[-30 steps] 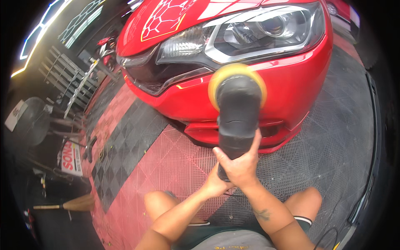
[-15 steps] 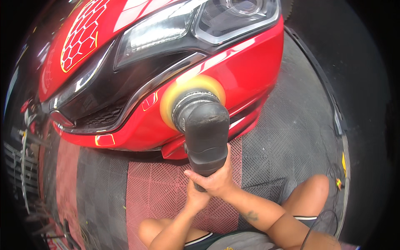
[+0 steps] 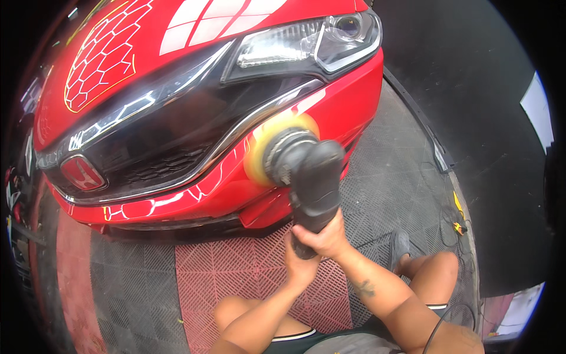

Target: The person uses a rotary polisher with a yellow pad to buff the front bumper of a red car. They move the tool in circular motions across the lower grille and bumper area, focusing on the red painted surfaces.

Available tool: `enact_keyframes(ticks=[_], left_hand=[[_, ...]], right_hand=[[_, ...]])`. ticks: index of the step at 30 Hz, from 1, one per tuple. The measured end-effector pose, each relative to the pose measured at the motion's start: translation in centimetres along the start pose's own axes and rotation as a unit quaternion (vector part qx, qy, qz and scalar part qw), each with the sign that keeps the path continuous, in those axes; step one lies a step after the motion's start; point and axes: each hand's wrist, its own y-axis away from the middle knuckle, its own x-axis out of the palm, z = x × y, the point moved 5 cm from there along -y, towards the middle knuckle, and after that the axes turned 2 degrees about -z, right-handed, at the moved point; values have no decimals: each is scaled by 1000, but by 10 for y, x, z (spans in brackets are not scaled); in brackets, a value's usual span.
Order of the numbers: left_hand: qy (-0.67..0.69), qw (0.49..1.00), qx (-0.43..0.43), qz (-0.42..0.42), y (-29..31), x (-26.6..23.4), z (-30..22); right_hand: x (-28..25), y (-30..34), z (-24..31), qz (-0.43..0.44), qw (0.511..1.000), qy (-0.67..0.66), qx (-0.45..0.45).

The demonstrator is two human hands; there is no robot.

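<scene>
We grip a black polisher (image 3: 318, 180) two-handed, our right hand (image 3: 326, 237) clasped around its body, our left hand (image 3: 302, 264) closed on its lower end at about half past seven. Toward half past eleven from our hands, its yellow pad (image 3: 256, 156) meets a car's red bumper (image 3: 355, 97), the headlight (image 3: 306, 47) near half past twelve from the pad.

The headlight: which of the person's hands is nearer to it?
Right. The right hand grips the polisher, below the headlight in view; the left hand grips it lower down, farther away.
</scene>
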Motion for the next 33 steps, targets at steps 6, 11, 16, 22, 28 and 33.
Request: enact_keyframes(ticks=[6,11,16,22,28,33], left_hand=[[-116,993,-14,34,2,4,-18],[-169,984,-2,63,-5,-3,-47],[-138,989,18,41,1,-11,-50],[-119,992,-35,16,10,-22,-28],[-149,988,-37,9,9,-31,-40],[-178,983,-34,-6,18,-51,-67]], right_hand=[[-21,-10,-8,9,980,-149,130],[-19,-11,-7,-44,967,-209,140],[-11,-13,2,-11,976,-176,129],[-5,8,-15,-40,990,-103,92],[-3,4,-2,-65,986,-137,63],[9,5,13,-67,973,-200,95]])
